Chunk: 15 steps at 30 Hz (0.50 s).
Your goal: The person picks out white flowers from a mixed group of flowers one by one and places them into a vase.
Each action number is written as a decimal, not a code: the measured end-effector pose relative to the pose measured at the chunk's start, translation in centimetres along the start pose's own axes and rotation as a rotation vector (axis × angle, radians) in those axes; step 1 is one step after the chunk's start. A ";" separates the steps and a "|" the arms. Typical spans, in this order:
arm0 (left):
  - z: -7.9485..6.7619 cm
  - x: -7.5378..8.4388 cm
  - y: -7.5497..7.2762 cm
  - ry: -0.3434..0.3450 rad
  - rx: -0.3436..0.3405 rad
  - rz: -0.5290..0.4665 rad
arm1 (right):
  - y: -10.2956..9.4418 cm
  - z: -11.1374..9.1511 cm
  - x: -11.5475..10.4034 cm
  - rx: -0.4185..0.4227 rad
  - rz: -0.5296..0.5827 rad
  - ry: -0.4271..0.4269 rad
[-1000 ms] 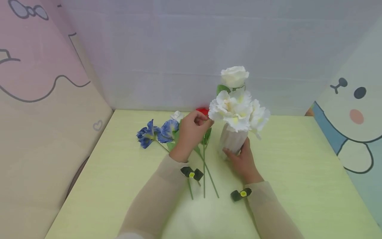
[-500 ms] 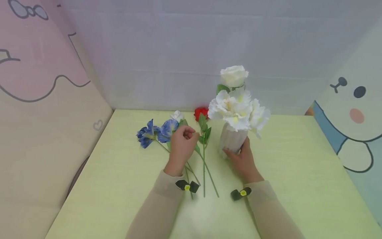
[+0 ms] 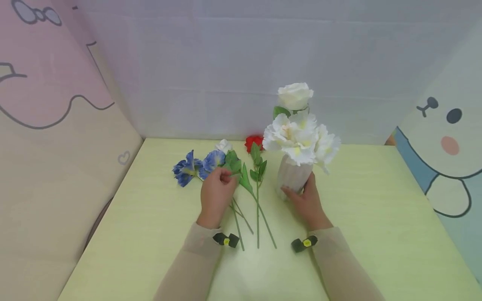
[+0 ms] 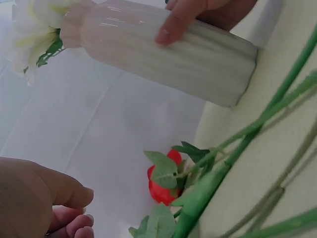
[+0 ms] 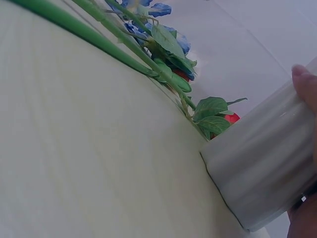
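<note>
A ribbed white vase (image 3: 295, 177) stands on the table, holding white ruffled flowers (image 3: 293, 138) and a taller white rose (image 3: 295, 96). My right hand (image 3: 309, 205) grips the vase low on its right side, thumb across the front. To the left, my left hand (image 3: 218, 194) hovers over the loose flower stems, its fingers loosely bent around nothing. Beneath and beyond it lie blue flowers (image 3: 187, 169), a small white rose (image 3: 224, 145) and a red flower (image 3: 254, 143) with a leafy stem (image 5: 210, 116). The left wrist view shows the thumb (image 4: 74, 193) apart from these stems.
Several green stems (image 3: 257, 221) cross one another, their cut ends toward the table's front. The pale yellow table (image 3: 376, 217) meets a pale back wall (image 3: 211, 75). Cartoon-printed panels (image 3: 440, 138) flank both sides.
My left hand has drawn back from near the red flower, moving left and toward me, which uncovers that flower and its leaves. The right hand and vase stay in place.
</note>
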<state>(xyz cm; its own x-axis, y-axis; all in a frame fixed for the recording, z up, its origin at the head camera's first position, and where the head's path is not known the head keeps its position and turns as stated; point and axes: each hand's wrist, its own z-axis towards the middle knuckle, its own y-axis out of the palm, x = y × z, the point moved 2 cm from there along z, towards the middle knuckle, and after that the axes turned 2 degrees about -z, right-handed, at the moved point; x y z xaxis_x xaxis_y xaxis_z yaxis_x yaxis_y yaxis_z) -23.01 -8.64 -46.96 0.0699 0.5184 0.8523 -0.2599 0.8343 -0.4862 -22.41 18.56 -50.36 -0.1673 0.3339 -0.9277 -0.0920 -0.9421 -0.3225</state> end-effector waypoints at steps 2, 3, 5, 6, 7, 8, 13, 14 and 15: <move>-0.1 -0.6 -0.3 0.000 0.001 0.090 | 0.0 -0.3 -0.8 -0.004 -0.005 -0.013; -0.2 -0.9 -0.4 -0.006 -0.004 0.127 | -0.1 -0.4 -1.1 -0.005 -0.007 -0.021; -0.5 -1.4 -0.7 -0.024 -0.017 0.185 | -0.1 -0.4 -1.2 -0.008 -0.012 -0.039; -0.6 -1.7 -0.8 -0.032 -0.024 0.205 | 0.0 -0.4 -1.1 -0.010 -0.012 -0.045; -0.6 -1.9 -0.9 -0.038 -0.031 0.224 | 0.0 -0.3 -1.0 -0.009 -0.011 -0.048; -0.7 -2.1 -1.0 -0.045 -0.037 0.237 | 0.0 -0.3 -1.1 -0.010 -0.011 -0.049; -0.9 -2.6 -1.0 -0.032 -0.070 0.280 | 0.0 0.3 1.1 0.003 -0.017 -0.035; -0.9 -2.6 -0.9 -0.030 -0.089 0.290 | 0.0 0.4 1.5 0.004 -0.020 -0.030; -0.9 -2.7 -0.7 -0.030 -0.113 0.300 | 0.0 0.5 2.1 0.006 -0.022 -0.024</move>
<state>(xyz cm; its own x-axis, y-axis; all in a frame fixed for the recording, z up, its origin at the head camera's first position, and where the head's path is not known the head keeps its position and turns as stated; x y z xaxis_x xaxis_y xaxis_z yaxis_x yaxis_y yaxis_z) -22.17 -10.45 -49.08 -0.0222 0.7400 0.6722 -0.1555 0.6616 -0.7335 -23.31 19.25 -52.25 -0.1887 0.3549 -0.9157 -0.1016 -0.9345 -0.3413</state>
